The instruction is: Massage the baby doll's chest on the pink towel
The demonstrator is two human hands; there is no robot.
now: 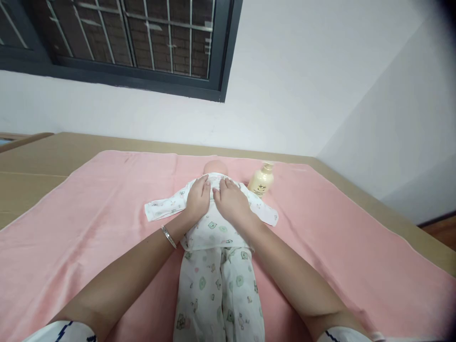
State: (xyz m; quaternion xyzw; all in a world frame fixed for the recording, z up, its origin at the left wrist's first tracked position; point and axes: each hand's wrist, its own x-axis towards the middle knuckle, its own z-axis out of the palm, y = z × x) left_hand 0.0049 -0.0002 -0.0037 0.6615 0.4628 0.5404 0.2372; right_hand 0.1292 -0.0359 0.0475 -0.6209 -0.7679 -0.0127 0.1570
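A baby doll (213, 232) lies stretched out in a white top and trousers printed with small green animal figures. Its smooth round head (215, 167) shows at the far end; no face is visible from here. My left hand (198, 197) rests flat on the left of the doll's upper body, fingers extended. On the right of the upper body lies my right hand (231, 199), also flat, its thumb near the left one. A silver bangle (168, 236) circles my left wrist. The doll's sleeves spread out to both sides.
Under the doll is a pink sheet (117, 204) over a tan surface (32, 161). A pale yellow pump bottle (261, 180) stands by the doll's right-hand sleeve. Behind rises a white wall (281, 85) with a dark-framed, barred window (142, 42).
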